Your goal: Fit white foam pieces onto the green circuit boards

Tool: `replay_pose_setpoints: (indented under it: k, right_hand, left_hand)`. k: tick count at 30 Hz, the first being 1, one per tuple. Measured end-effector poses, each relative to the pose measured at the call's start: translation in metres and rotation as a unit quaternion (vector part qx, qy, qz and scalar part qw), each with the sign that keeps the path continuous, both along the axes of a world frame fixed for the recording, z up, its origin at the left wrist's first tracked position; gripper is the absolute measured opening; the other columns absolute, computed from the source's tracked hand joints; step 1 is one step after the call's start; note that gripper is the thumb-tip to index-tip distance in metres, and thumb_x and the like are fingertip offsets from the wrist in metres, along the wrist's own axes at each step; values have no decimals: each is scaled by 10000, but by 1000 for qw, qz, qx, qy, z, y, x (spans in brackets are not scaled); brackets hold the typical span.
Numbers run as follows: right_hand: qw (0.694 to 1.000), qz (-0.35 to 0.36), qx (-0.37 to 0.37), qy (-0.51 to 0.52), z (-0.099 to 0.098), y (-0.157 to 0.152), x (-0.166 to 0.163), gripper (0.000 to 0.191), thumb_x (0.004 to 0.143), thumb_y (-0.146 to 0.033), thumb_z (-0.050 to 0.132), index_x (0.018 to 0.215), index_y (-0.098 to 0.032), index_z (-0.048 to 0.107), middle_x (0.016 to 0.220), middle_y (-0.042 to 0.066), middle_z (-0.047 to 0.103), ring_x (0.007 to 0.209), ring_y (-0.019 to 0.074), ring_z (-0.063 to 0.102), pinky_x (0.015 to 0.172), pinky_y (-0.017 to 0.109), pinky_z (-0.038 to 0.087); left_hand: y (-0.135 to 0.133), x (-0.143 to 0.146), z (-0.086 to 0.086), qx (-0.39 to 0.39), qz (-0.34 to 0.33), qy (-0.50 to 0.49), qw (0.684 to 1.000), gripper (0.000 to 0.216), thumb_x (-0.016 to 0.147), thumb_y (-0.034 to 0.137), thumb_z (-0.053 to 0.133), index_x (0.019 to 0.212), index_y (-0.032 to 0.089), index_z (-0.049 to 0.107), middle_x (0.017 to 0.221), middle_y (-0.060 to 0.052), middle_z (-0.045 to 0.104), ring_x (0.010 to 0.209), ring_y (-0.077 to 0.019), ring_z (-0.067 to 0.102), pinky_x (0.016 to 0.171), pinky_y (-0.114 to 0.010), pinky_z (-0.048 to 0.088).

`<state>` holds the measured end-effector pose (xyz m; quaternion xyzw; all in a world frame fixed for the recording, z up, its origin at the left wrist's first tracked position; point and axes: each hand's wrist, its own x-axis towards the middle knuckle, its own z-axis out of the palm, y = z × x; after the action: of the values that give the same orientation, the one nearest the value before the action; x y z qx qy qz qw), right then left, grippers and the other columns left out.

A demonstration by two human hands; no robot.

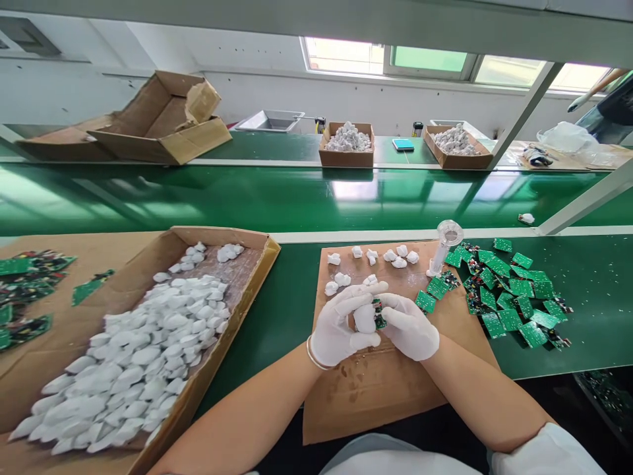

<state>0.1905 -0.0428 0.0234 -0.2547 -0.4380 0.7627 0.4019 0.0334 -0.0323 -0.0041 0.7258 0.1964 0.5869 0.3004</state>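
My left hand (341, 326), in a white glove, is closed around a white putty-like lump (364, 318). Gloved as well, my right hand (409, 325) pinches a small green circuit board (379, 314) at its edge. Lump and board touch each other between the two hands, above a brown cardboard sheet (376, 402). Smaller white lumps (398, 257) lie along the far part of that sheet. Two loose circuit boards (425, 301) rest just beyond my right hand. My fingers partly cover the held board, so its component side is mostly hidden.
A cardboard tray (247, 310) full of white lumps stands at left. Piled circuit boards (519, 287) lie at right, beside a clear plastic spool-like stand (440, 249). Behind runs a green conveyor belt (247, 198); boxes of lumps (347, 158) stand beyond it. A metal post (588, 198) slants at right.
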Motion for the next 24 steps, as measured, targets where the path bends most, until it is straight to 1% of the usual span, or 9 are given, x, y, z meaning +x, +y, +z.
replay_pose_setpoints:
  k: [2, 5, 8, 11, 14, 16, 19, 21, 24]
  right_hand:
    - [998, 30, -39, 48, 2, 1, 1, 344, 742, -492, 723, 898, -194, 652, 796, 37, 605, 756, 189, 552, 719, 334, 467]
    - [990, 69, -65, 101, 7, 2, 1, 370, 709, -464, 760, 953, -217, 631, 785, 28, 611, 773, 204, 581, 745, 364, 478]
    - [990, 88, -38, 99, 12, 3, 0, 364, 702, -473, 758, 900, -198, 626, 727, 18, 575, 725, 193, 559, 725, 356, 471]
    - [994, 84, -3, 65, 16, 5, -1, 347, 670, -486, 768, 784, -192, 622, 694, 19, 558, 728, 202, 541, 741, 373, 462]
    - [996, 75, 37, 29, 15, 7, -3, 301, 678, -455, 755, 693, -188, 619, 704, 37, 571, 768, 224, 546, 791, 404, 451]
    - [996, 59, 65, 15, 10, 7, -6, 251, 694, -402, 746, 686, -183, 624, 724, 43, 591, 794, 225, 556, 814, 401, 445]
    - [996, 20, 79, 27, -1, 5, -11, 199, 672, -301, 763, 727, -178, 617, 763, 39, 620, 807, 207, 572, 801, 372, 451]
    - [997, -13, 60, 42, -9, 3, -15, 235, 636, -232, 785, 783, -181, 608, 793, 26, 622, 785, 183, 570, 757, 341, 460]
    - [998, -44, 34, 41, -17, -1, -18, 325, 592, -154, 799, 861, -187, 620, 805, 6, 611, 759, 155, 554, 704, 298, 462]
  left_hand:
    - [-1, 0, 0, -27, -27, -20, 999, 612, 786, 448, 710, 1333, 284, 494, 1157, -118, 684, 1205, -331, 579, 999, -561, 479]
    - [-2, 0, 1, -28, -48, -16, 998, 601, 785, 462, 707, 1325, 294, 503, 1312, -135, 594, 1260, -351, 524, 1027, -590, 443]
    - [-2, -2, 3, -43, -56, 10, 997, 576, 815, 444, 682, 1329, 268, 493, 1428, -156, 483, 1314, -353, 463, 1043, -593, 425]
    - [-4, -3, 4, -60, -75, 25, 995, 584, 834, 432, 661, 1354, 266, 454, 1450, -151, 454, 1342, -344, 430, 1073, -587, 397]
    - [-9, -2, 5, -98, -119, -13, 988, 592, 840, 594, 565, 1306, 235, 496, 1421, -155, 488, 1318, -359, 456, 1055, -596, 414]
    - [-13, 2, 5, -191, -94, -60, 975, 471, 909, 590, 435, 1134, 211, 600, 1340, -133, 573, 1238, -331, 541, 1010, -575, 467]
    - [-21, 8, 9, -315, -23, -96, 944, 363, 986, 388, 362, 866, 191, 642, 1207, -97, 667, 1042, -264, 655, 884, -502, 557]
    - [-25, 11, 12, -339, -9, -109, 934, 344, 979, 344, 389, 825, 172, 645, 1171, -110, 679, 990, -257, 664, 831, -458, 571]
    - [-29, 14, 13, -329, 22, -125, 936, 338, 966, 355, 430, 814, 150, 653, 1098, -127, 689, 993, -259, 648, 839, -413, 548]
